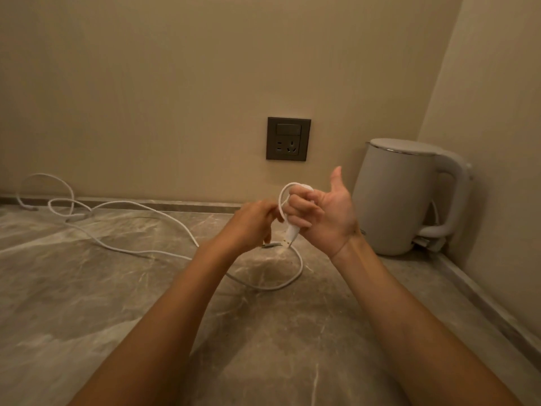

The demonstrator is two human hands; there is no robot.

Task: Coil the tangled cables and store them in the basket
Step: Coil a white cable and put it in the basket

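**A:** What lies nearest?

**B:** 2 bare forearms come in from 6 o'clock over a grey marbled countertop (263, 356). Just past them, a slack bend of the white cable (269, 288) lies on the stone below the hands.

**A:** And the hands?

**B:** They meet near the middle, raised off the counter. The right hand (325, 215) faces palm toward the camera, its 4 fingers curled round the cable and its thumb pointing to 12 o'clock. A small loop arches over the fingers. The white connector (292, 232) hangs out below them, pointing to 6 o'clock. The left hand (251, 227), at 9 o'clock from the right, has curled fingers whose tips pinch that same loop. A second, metallic plug tip (270, 245) shows just beneath it.

**A:** Where does the rest of the cable go?

**B:** It trails across the counter toward 9 o'clock and ends in loose, overlapping curls by the wall, at about 10 o'clock.

**A:** Further back?

**B:** A pale electric kettle (404, 197) stands in the corner at 3 o'clock from the hands. A dark wall socket (288, 139) sits at 12 o'clock above them.
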